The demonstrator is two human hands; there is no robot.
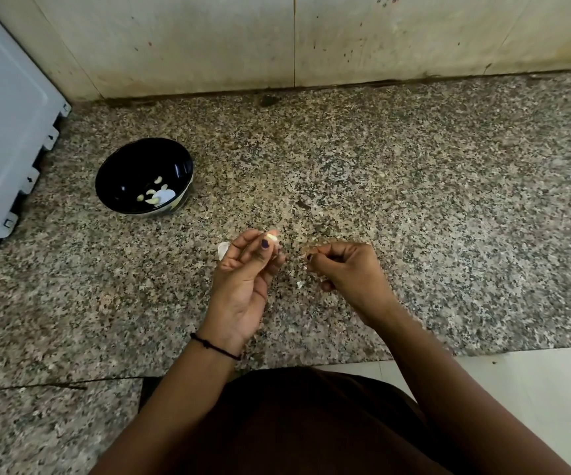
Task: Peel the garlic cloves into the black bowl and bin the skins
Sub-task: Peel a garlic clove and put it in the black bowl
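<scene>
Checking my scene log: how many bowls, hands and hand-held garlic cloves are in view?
Black bowl: 1
Hands: 2 (left hand, right hand)
Garlic clove, pinched in the left hand: 1
Total: 4

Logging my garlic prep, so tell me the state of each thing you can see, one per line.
Black bowl: upright, a few peeled cloves inside.
Garlic clove: pinched by the left hand.
Right hand: fingers curled, contents unclear.
Skin scraps: loose on the counter.

No readable text, brand, number; tiny dark marks on white appliance (6,132) tabs illegible.
</scene>
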